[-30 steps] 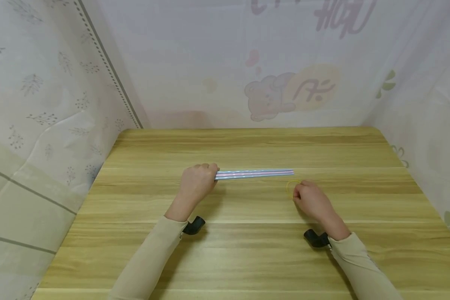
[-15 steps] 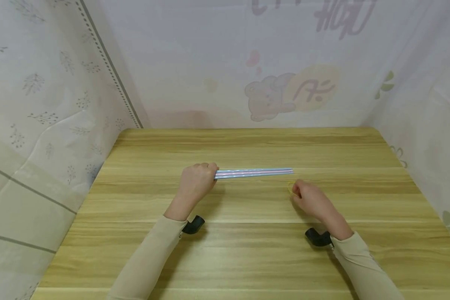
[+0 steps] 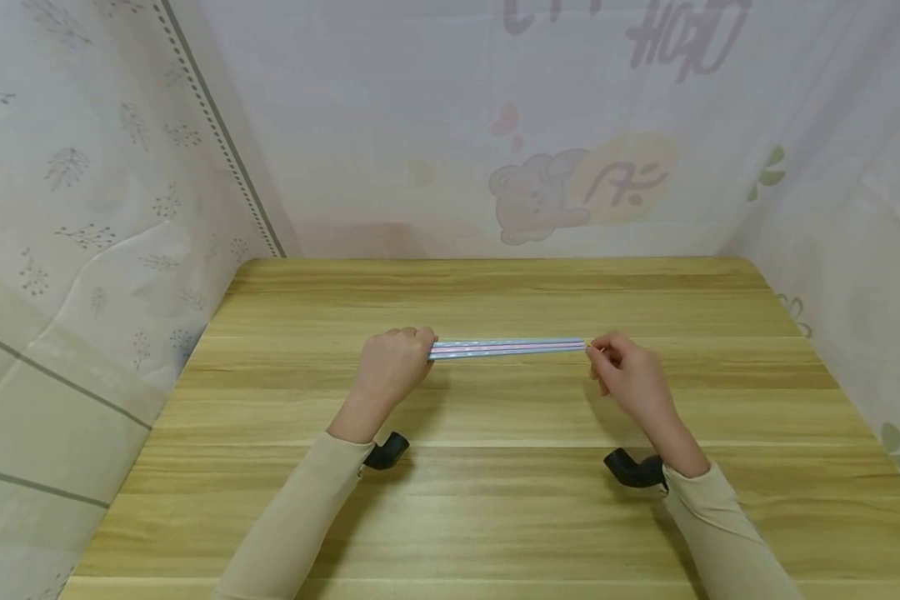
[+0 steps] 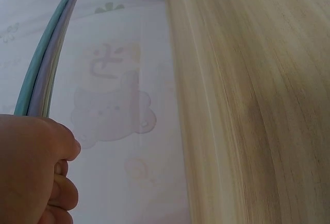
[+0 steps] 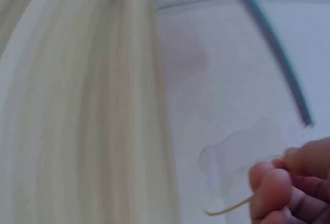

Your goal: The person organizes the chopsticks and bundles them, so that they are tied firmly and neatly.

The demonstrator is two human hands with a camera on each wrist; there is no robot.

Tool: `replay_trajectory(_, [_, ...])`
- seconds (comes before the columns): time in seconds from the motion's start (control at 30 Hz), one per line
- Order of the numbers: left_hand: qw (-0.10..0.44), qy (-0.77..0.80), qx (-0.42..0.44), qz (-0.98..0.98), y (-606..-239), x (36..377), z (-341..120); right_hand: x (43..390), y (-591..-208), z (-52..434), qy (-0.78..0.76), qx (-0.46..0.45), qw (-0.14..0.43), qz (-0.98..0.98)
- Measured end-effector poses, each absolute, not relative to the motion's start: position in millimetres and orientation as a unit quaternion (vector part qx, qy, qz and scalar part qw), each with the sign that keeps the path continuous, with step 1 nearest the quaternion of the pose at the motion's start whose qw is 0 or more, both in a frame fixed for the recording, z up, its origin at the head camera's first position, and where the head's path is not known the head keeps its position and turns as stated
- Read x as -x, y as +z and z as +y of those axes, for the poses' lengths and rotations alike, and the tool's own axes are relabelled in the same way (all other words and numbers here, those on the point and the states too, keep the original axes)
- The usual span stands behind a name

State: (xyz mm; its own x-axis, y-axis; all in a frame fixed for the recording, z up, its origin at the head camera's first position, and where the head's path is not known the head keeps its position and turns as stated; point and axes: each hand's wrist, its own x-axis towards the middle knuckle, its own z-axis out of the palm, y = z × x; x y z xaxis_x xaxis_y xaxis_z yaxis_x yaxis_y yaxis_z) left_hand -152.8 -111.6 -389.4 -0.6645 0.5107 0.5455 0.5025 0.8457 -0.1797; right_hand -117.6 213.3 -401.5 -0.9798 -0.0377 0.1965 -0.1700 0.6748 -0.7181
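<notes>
My left hand grips a bundle of chopsticks in pastel blue, pink and purple, which points right above the table. In the left wrist view the curled fingers wrap round the chopsticks. Right at their free ends, my right hand pinches a thin yellow rubber band between thumb and fingertips. From those fingers a strand of the rubber band sticks out in the right wrist view, with the chopstick tips just above the hand. The fingers hide part of the band.
A wood-grain table lies beneath both hands. Pale printed cloth hangs behind it and on both sides. A black curved piece sits at each wrist, the left one and the right one both low over the table.
My right hand has moved up from below the chopstick tips to right beside them, carrying the rubber band. Its fingers have spread somewhat. The left hand and the chopsticks have stayed put.
</notes>
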Motion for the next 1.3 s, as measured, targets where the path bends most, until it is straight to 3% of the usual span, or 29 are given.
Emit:
replay_trajectory(0.17, [0.299,0.006,0.279,-0.912,-389.8,153.1,-110.7,116.5,-387.9,204.0,0.470,-0.049,0.132,-0.871])
replay_trajectory(0.6, [0.291,0.011,0.277,-0.916,-391.5,153.3,-109.6,112.5,-380.4,185.9,0.446,-0.092,0.196,-0.869])
replay_trajectory(1.1, [0.279,0.004,0.277,-0.919,-389.1,155.2,-106.7,101.6,-384.8,165.9,0.524,-0.102,0.169,-0.828])
replay_trajectory(1.3, [0.284,0.007,0.275,-0.919,-387.1,156.4,-107.0,93.9,-394.0,159.7,0.562,-0.091,0.126,-0.812])
